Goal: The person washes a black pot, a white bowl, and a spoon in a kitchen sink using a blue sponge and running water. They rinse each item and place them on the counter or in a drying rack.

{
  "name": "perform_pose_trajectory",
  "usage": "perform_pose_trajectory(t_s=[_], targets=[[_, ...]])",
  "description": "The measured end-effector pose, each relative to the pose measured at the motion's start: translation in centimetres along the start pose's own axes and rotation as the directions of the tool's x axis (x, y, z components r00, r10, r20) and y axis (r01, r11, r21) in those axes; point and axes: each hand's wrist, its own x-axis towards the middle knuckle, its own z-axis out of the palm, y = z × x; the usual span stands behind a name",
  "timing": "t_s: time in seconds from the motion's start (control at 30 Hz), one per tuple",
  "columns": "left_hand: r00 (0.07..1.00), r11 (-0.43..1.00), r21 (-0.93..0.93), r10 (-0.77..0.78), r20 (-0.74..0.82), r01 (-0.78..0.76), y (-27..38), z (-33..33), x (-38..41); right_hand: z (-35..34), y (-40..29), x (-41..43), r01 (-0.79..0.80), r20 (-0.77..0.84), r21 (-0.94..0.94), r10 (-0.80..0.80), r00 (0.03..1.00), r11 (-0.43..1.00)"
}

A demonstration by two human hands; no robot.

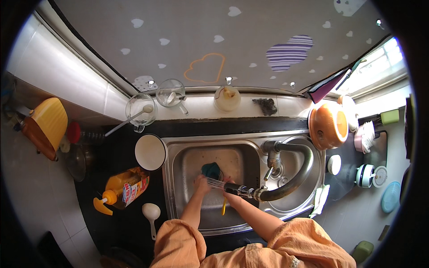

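Observation:
Both of my hands are low in the left basin of a stainless steel sink. My left hand is at the near edge of a dark green cloth and appears to grip it. My right hand is partly hidden behind the black spray head of the tap. A yellow handle sticks out below my right hand, and the thing's other end is hidden. Water streams from the spray head leftward onto my left hand.
The bent tap pipe arches over the right basin. Left of the sink stand a white bowl, a pump bottle of orange detergent and a white ladle. Glass mugs line the back ledge. An orange pot sits at the back right.

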Motion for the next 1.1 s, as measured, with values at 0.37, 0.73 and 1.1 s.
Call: perform_pose_trajectory(t_s=[0.37,0.73,1.1], targets=[[0.963,0.925,-0.381,-0.108,-0.246,0.006,-1.4,2.6,-1.4,-0.7,-4.8,-2.4,-0.469,0.077,0.112,0.463,0.883,0.876],[0.99,0.983,-0.181,-0.021,-0.137,-0.004,0.9,4.9,-1.0,-3.0,-0.6,-2.0,-0.565,0.067,0.045,0.562,0.825,0.824],[0.87,0.788,-0.551,-0.04,-0.491,-0.274,3.4,-2.2,-8.6,0.9,-3.9,-1.1,-0.558,0.317,0.16,0.492,0.811,0.815]])
